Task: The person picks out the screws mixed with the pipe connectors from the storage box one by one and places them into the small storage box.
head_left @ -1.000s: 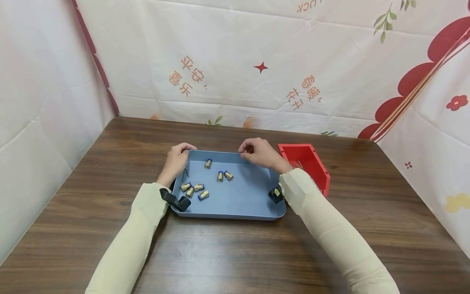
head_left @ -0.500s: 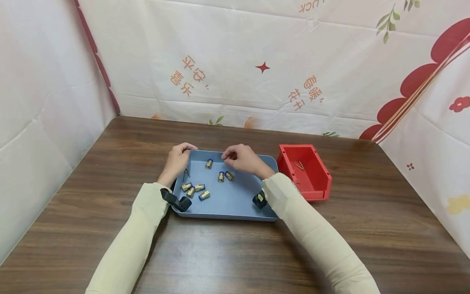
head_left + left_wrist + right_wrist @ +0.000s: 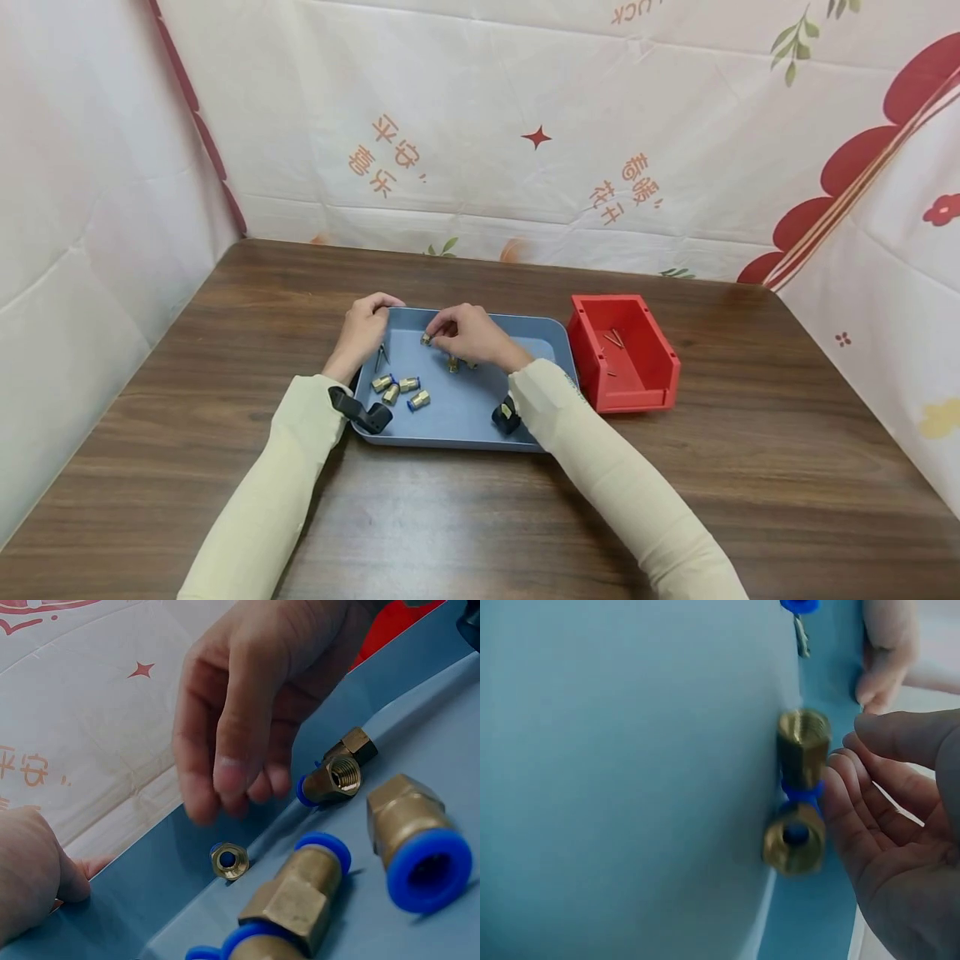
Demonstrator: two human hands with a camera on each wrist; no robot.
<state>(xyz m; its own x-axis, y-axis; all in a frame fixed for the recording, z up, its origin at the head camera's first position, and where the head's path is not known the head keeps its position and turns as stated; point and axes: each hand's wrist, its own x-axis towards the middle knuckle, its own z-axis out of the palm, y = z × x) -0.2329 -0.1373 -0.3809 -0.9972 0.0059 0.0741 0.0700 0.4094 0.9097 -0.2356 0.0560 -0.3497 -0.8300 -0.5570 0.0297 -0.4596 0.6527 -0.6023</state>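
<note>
My left hand (image 3: pixel 362 335) holds the far left corner of a shallow blue-grey tray (image 3: pixel 480 412), thumb on the inside wall and fingers over the rim. Several brass push-in fittings (image 3: pixel 419 401) with blue collars lie in it. My right hand (image 3: pixel 472 335) hovers over the tray's far side, fingers bent downward and loosely apart. Just below its fingertips, in the left wrist view, one brass fitting (image 3: pixel 229 861) lies by the far wall, a small gap away. Two more fittings (image 3: pixel 799 829) lie under the right palm, partly hidden in the head view.
Right of the tray stands a red open-front bin (image 3: pixel 636 400) with a few thin metal pins (image 3: pixel 615 338) inside. Thin dark metal pieces (image 3: pixel 382 357) lie near the tray's left wall. A printed cloth (image 3: pixel 465 167) hangs behind the wooden table (image 3: pixel 450 517).
My right hand has moved left from beside the red bin, across the tray's far side, and down over the far fitting. The left hand has kept its hold on the corner.
</note>
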